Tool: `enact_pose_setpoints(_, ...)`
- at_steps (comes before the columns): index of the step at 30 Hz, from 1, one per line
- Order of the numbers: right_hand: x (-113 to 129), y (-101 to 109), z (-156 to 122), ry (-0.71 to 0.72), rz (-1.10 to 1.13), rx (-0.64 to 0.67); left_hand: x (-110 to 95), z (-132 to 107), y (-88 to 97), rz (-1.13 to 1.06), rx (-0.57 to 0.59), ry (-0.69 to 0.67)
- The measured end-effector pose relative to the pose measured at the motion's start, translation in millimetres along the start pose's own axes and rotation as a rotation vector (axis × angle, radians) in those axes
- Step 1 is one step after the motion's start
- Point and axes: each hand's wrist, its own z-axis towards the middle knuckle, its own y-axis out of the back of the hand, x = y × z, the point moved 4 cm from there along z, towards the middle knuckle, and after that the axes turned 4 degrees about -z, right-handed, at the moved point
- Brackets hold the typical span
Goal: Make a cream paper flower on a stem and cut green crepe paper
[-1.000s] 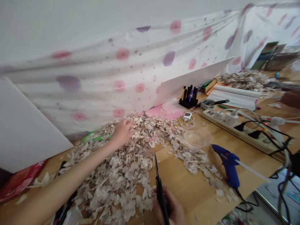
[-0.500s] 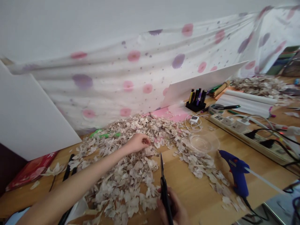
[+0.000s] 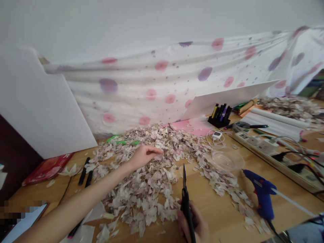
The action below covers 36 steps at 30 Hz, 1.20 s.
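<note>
My left hand reaches over a wide heap of pale, dried petals, its thumb and fingers pinched together. A small, pale petal shows at the fingertips. Lower down, my right hand is wrapped round black-handled scissors. The blades point away from me, upright in view, and look closed. Their tip lies over bare wood, just right of the heap.
A blue glue gun with a glue stick lies at right, near a power strip. Behind are a clear plastic dish and a marker holder. Black markers and a red packet lie at left.
The view has shifted, so things sit further right and mostly lower. My left hand's fingers have straightened into a pinch with a petal at the tips. The scissors stay in my right hand.
</note>
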Motion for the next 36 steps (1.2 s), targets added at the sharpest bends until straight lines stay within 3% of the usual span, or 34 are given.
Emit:
enact_pose_setpoints(5, 4, 3, 2, 0.022, 0.0, 0.01, 2, -26, 14.0, -0.133, -0.075, 0.039)
enact_pose_setpoints(9, 22, -2, 10, 0.0, 0.02, 0.069, 1, -56, 12.0, -0.228, -0.11, 0.038)
enact_pose_setpoints(15, 81, -44, 12, 0.037, 0.116, 0.206, -7, -105, 3.5, -0.303, -0.147, 0.03)
enact_pose_setpoints(19, 101, -65, 2, 0.045, 0.112, 0.206, -8, -134, 0.9, -0.329, -0.185, 0.015)
enact_pose_setpoints(24, 103, -70, -11, 0.035, 0.091, 0.22, 1, -163, -11.5, -0.36, -0.294, 0.033)
enact_pose_setpoints(32, 93, -62, -16, 0.017, 0.049, 0.2, 14, -192, -48.6, -0.543, -0.547, 0.122)
enact_pose_setpoints(36, 86, -57, -18, 0.031, 0.046, 0.19, 19, -199, -66.5, -0.671, -0.582, 0.188)
